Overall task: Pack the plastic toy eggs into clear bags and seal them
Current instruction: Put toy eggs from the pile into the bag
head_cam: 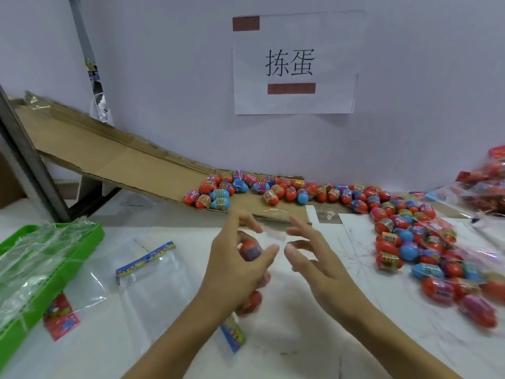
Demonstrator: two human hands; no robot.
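Note:
My left hand (pixel 235 266) is curled round a clear bag (pixel 270 236) that holds red toy eggs (pixel 250 250), with another red egg (pixel 252 300) lower in the bag under my wrist. My right hand (pixel 308 255) touches the bag's open top edge with thumb and spread fingers. The bag's printed header strip (pixel 232 335) hangs below my left forearm. A large heap of loose red and blue eggs (pixel 404 242) lies to the right, and more eggs (pixel 218 192) sit at the foot of a cardboard ramp.
A green tray (pixel 93 239) with a stack of clear bags stands at the left. An empty bag with a colourful header (pixel 147 258) and a red-header bag (pixel 61 318) lie on the white table. Packed bags (pixel 486 184) pile at the far right. A paper sign (pixel 293 64) hangs on the wall.

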